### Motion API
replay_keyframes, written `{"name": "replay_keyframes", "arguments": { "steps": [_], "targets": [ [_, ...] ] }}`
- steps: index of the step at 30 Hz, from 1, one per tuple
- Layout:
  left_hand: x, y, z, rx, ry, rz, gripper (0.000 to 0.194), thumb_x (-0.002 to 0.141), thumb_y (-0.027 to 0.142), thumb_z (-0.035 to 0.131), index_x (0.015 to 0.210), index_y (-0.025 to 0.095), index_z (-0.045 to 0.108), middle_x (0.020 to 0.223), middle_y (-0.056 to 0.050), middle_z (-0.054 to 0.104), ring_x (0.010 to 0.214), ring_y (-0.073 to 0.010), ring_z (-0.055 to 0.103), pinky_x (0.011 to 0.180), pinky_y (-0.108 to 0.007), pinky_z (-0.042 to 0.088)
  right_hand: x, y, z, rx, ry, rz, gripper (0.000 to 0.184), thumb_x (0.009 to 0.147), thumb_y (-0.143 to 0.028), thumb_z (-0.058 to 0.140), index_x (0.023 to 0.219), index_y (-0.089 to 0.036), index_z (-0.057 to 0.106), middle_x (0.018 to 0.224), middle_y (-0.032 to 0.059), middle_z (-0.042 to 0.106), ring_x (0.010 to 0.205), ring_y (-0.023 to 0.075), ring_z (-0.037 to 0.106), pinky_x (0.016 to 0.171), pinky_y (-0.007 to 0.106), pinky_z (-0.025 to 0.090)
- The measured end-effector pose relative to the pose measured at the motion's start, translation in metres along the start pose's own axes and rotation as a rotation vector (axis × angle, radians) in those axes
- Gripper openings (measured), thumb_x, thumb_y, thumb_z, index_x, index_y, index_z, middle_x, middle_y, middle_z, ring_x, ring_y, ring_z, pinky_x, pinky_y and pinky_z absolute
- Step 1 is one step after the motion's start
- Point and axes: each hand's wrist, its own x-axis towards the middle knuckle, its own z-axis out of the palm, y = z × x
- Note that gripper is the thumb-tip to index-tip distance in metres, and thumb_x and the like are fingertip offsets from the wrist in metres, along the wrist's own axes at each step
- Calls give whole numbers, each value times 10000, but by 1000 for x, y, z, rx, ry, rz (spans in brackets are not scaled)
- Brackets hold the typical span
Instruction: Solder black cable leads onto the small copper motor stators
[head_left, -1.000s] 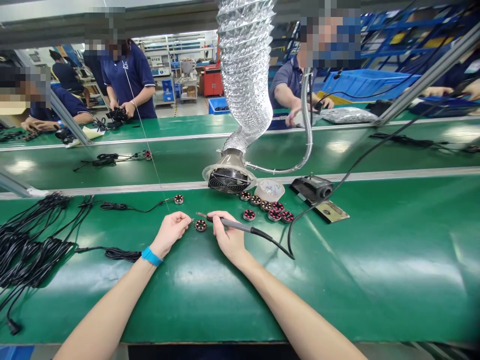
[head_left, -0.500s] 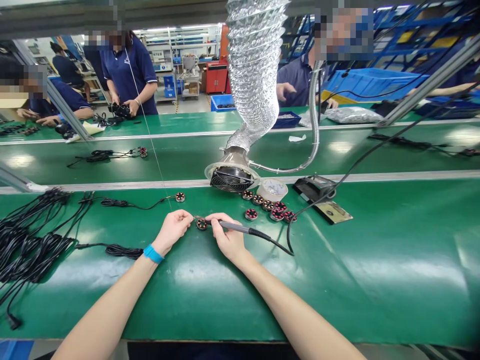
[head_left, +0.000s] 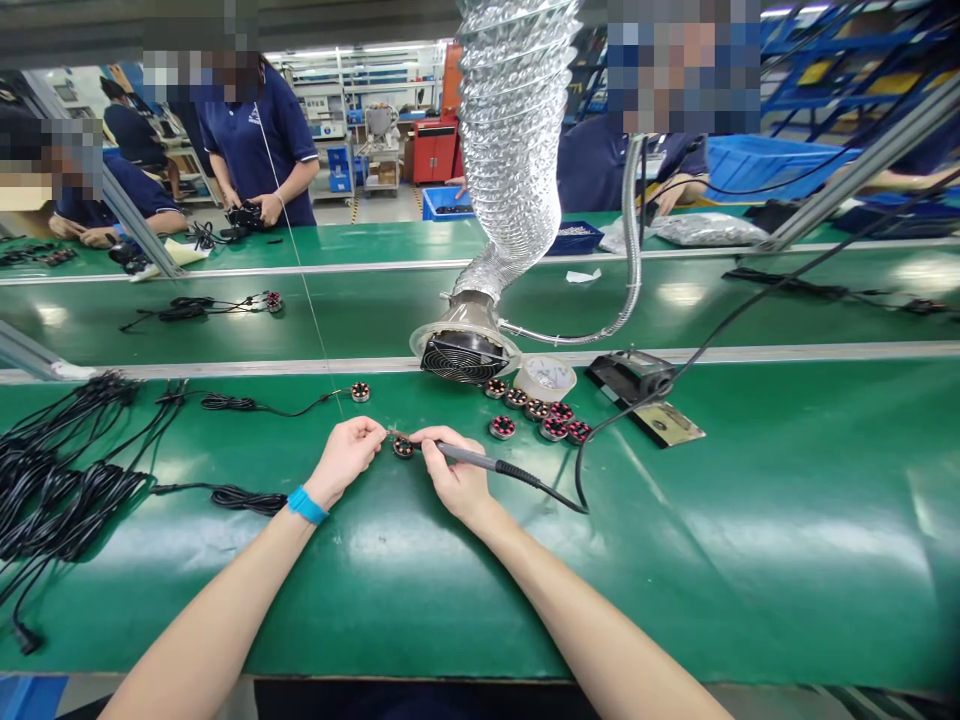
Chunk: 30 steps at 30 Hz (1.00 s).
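Note:
My left hand (head_left: 350,455), with a blue band at the wrist, is closed in a pinch. A thin strand of solder wire (head_left: 311,310) runs down from above to its fingers. At its fingertips lies a small round motor stator (head_left: 403,448) with copper windings, flat on the green mat. My right hand (head_left: 456,478) is closed around a grey soldering iron (head_left: 469,456), held like a pen. The iron's tip reaches the stator's upper edge; the exact contact is too small to make out. A bundled black cable (head_left: 247,499) passes out of sight under my left wrist.
Several stators (head_left: 553,429) lie right of my hands beside a tape roll (head_left: 545,379). Behind them stand a soldering-iron stand (head_left: 634,378) and a low-hanging fume duct fan (head_left: 463,357). Black cables (head_left: 67,490) are heaped at left. Co-workers sit or stand across the bench.
My hands, the iron and the stator stay almost in place. Across the bench, the co-worker at right has shifted position, and a cable with a stator on the far strip has slid slightly left.

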Motion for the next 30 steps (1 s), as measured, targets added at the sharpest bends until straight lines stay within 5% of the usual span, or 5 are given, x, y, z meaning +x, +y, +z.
{"name": "replay_keyframes", "arguments": {
  "steps": [9, 30],
  "targets": [
    [-1, 2, 1, 7, 4, -8, 338, 715, 455, 710, 756, 147, 578, 545, 59, 473, 395, -35, 338, 386, -180, 191, 0, -4, -1, 19, 18, 58, 225, 907, -271, 493, 830, -202, 692, 568, -15, 615, 512, 143, 594, 565, 261, 505],
    [-2, 4, 2, -3, -6, -7, 341, 709, 459, 711, 752, 151, 573, 550, 55, 481, 394, -36, 341, 384, -181, 197, 0, -5, -1, 27, 41, 38, 220, 907, -256, 494, 830, -198, 692, 591, -8, 631, 522, 145, 604, 572, 263, 504]
  ]
}}
